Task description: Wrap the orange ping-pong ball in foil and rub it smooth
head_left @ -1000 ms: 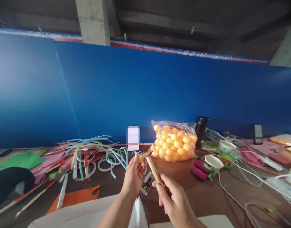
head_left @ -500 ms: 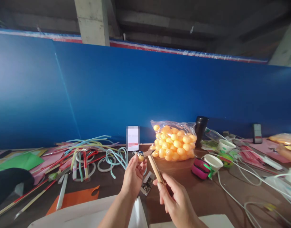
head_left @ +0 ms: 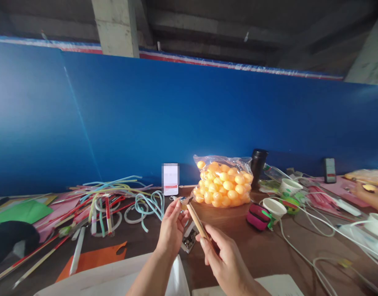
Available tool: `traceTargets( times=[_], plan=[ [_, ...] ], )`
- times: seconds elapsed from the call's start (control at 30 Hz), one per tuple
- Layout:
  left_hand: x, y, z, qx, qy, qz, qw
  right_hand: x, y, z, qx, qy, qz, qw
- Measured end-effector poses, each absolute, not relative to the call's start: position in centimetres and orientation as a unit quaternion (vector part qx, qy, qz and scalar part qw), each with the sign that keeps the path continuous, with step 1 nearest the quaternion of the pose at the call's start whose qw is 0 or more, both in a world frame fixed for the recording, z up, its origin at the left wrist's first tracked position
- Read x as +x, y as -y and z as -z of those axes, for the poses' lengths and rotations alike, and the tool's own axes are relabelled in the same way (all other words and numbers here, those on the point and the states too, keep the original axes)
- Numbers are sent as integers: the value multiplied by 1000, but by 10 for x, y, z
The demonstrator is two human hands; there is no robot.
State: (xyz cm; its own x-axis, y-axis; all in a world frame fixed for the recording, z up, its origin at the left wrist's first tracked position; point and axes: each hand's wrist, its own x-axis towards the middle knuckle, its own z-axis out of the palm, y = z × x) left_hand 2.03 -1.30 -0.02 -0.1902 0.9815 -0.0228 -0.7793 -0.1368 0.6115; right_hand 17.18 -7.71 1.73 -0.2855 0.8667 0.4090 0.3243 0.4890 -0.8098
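Note:
My left hand [head_left: 171, 226] pinches a small shiny ball [head_left: 184, 203], silvery and gold, between thumb and fingertips; the fingers partly cover it. My right hand [head_left: 221, 250] is wrapped round the light wooden handle of a small hammer [head_left: 196, 219]. Its dark metal head points up and sits right by the ball; whether they touch I cannot tell. Below and between the hands, a small open box [head_left: 189, 238] with dark little metal pieces lies on the brown table [head_left: 235, 234].
Behind the hands stand a clear bag of orange balls [head_left: 222, 185], a phone [head_left: 170, 181] and a black bottle [head_left: 258, 166]. Tubes and sticks [head_left: 115, 201] lie left. Paper cups [head_left: 274, 209], a magenta pouch [head_left: 257, 217] and white cables are right. Another person's hand [head_left: 366, 193] shows far right.
The hammer's head has tilted and less of the ball shows between my left fingers. Both hands keep their grip. The whole view has shifted slightly.

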Motion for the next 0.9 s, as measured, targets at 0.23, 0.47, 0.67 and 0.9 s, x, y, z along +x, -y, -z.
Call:
traceTargets(
  times=[0.23, 0.47, 0.67, 0.9],
  plan=[
    [21, 14, -1, 191, -265, -728, 603, 170, 78, -22, -405, 736, -290, 459],
    [20, 12, 3, 196, -274, -731, 593, 173, 76, -16, -399, 745, -292, 448],
    [20, 12, 3, 204, -283, -726, 593, 171, 77, -18, -399, 748, -296, 439],
    [20, 12, 2, 200, -295, -729, 585, 170, 77, -18, -406, 738, -267, 468]
  ],
)
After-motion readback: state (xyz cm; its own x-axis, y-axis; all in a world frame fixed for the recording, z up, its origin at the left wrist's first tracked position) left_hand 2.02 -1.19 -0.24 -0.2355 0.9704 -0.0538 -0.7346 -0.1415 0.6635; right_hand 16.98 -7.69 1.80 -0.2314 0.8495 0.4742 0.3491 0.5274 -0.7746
